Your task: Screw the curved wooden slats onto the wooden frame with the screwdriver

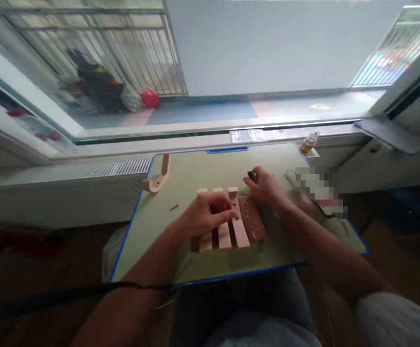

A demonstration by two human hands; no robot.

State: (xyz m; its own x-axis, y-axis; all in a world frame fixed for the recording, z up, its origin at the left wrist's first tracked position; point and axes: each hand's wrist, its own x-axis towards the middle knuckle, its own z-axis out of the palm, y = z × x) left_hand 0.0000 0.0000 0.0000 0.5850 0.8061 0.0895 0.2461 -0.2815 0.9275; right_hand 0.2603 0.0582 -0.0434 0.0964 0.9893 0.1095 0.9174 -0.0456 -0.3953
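My left hand (210, 212) rests over the light wooden pieces, its fingers curled and the thumb reaching to the rightmost wooden piece (239, 226). What its fingertips hold, if anything, is too small to make out. Dark holes show along that piece, which lies beside a middle wooden piece (224, 236) and a left one (205, 242). Beneath and to their right is a brown board (252, 219) with small holes. Beyond the board, my right hand (266, 185) is closed around a small black and yellow tool (252, 176), mostly hidden by the fingers.
A hooked wooden piece (160, 179) stands at the table's back left, with a small thin brown piece (174, 207) nearer. The table (145, 241) has a blue edge. A bottle (308, 142) sits beyond its right corner, below the window. A blurred patch covers something at right.
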